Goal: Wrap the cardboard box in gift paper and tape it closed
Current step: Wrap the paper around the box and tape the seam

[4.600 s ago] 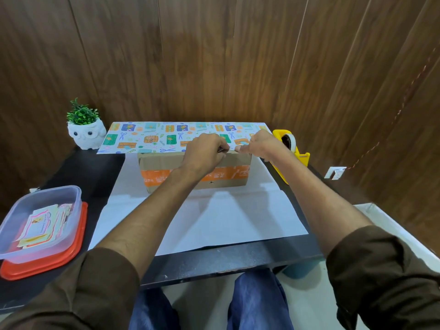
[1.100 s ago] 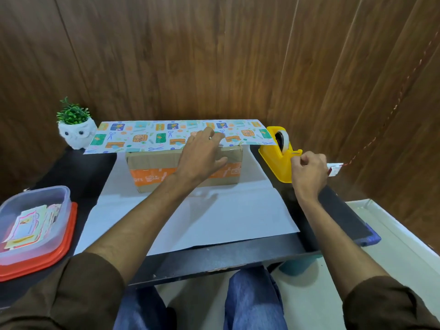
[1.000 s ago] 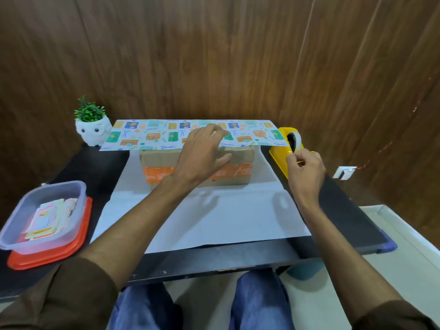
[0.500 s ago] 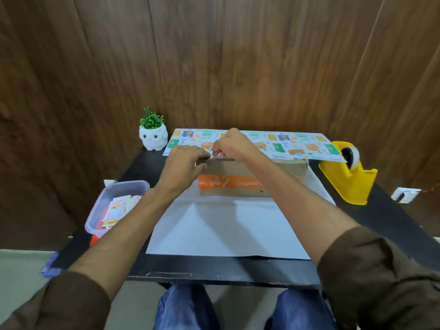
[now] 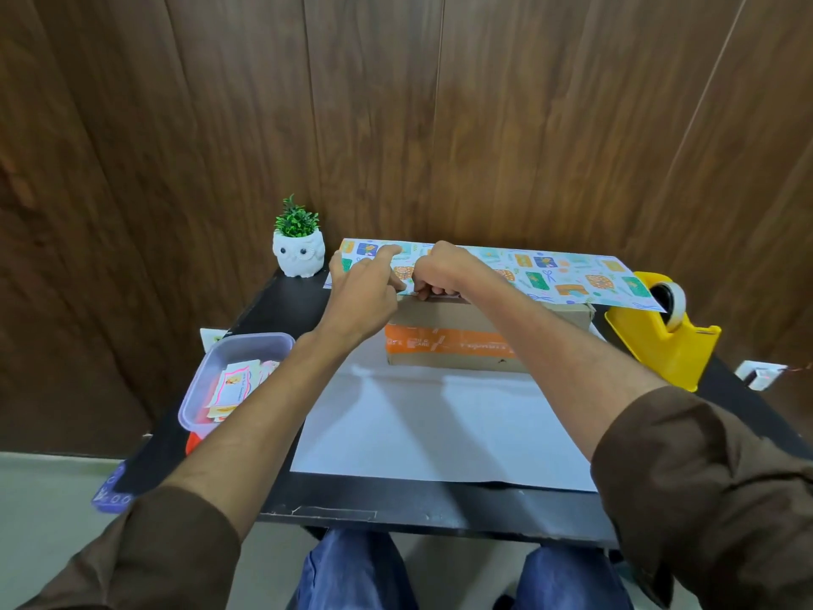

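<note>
Both hands [image 5: 358, 297] [image 5: 440, 270] hold gift paper [image 5: 550, 275] edge on box [image 5: 431, 323] top

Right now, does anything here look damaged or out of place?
Only small things: the table edge looks chipped, and the paper juts past the box as far as the dispenser.

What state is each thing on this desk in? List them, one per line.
Brown cardboard box: lying flat, near side uncovered.
Patterned gift paper: far flap folded over the box top.
Yellow tape dispenser: upright, roll loaded.
Clear plastic container: lidless, holding cards.
Left hand: pressing the paper flat.
Right hand: fingers curled at the paper's edge.
</note>
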